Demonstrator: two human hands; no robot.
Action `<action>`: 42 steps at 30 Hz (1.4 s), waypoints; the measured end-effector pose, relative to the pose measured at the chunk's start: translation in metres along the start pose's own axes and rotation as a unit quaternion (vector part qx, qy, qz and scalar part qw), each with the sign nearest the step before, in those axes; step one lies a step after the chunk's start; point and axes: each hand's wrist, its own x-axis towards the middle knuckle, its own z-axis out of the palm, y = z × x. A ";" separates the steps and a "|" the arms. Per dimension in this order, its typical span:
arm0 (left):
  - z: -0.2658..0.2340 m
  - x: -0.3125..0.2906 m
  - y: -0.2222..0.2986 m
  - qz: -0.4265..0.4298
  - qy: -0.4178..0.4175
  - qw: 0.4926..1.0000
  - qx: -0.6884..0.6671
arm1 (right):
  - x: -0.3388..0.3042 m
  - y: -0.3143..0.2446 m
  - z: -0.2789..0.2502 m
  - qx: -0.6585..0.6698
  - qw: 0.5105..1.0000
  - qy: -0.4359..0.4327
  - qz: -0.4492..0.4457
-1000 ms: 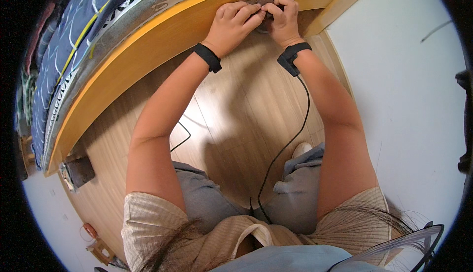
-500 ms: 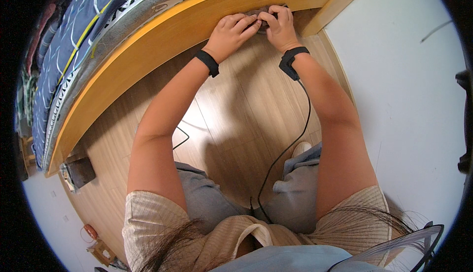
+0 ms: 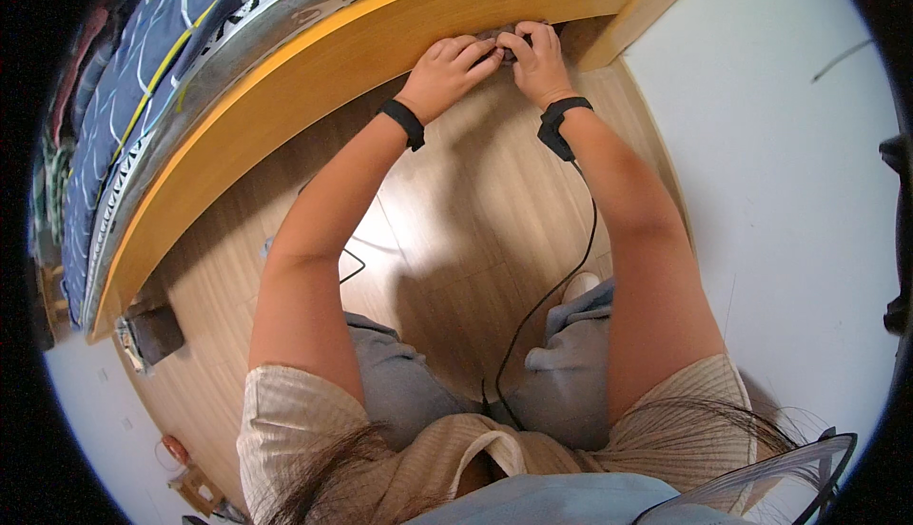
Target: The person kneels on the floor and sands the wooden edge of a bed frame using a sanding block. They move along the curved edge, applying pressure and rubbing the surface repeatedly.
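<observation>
Both arms reach out to a small dark grey-brown, soft-looking thing (image 3: 510, 53) low down by the bed's yellow wooden side board (image 3: 380, 32). My left hand (image 3: 451, 72) grips its left part with bent fingers, thumb and fingertips pinched together. Close beside it, my right hand (image 3: 538, 65) is closed on the right part, fingers curled over the top. The fingertips of the two hands almost meet. Most of the thing is covered by my fingers, so its kind cannot be made out. Each wrist wears a black band.
Patterned blue bedding (image 3: 181, 59) lies above the board. A white wall (image 3: 780, 192) rises at right, beside a wooden bed post (image 3: 647, 11). A black cable (image 3: 592, 230) runs from my right wristband to my lap. A dark box (image 3: 154, 331) stands on the wood floor (image 3: 456, 230) at left.
Both hands stay at the dark thing and shift only slightly. My left forearm has moved a little to the right, my right forearm a little to the left. Less of the thing shows below my fingers.
</observation>
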 end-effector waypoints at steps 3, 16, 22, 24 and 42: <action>0.000 -0.002 -0.004 -0.007 -0.008 1.000 -0.008 | 0.004 -0.001 0.006 0.018 1.000 -0.025 0.007; -0.009 0.023 -0.010 0.000 0.001 1.000 0.005 | 0.025 0.006 -0.011 -0.020 1.000 0.001 -0.004; -0.019 0.046 -0.018 -0.012 0.037 0.999 0.022 | 0.047 0.019 -0.019 -0.019 0.999 0.044 -0.026; -0.024 0.054 -0.020 -0.005 0.077 0.996 0.035 | 0.053 0.021 -0.023 -0.018 0.998 0.059 -0.027; -0.059 0.094 -0.025 -0.056 0.109 0.992 -0.023 | 0.087 0.017 -0.044 0.000 0.988 0.155 -0.020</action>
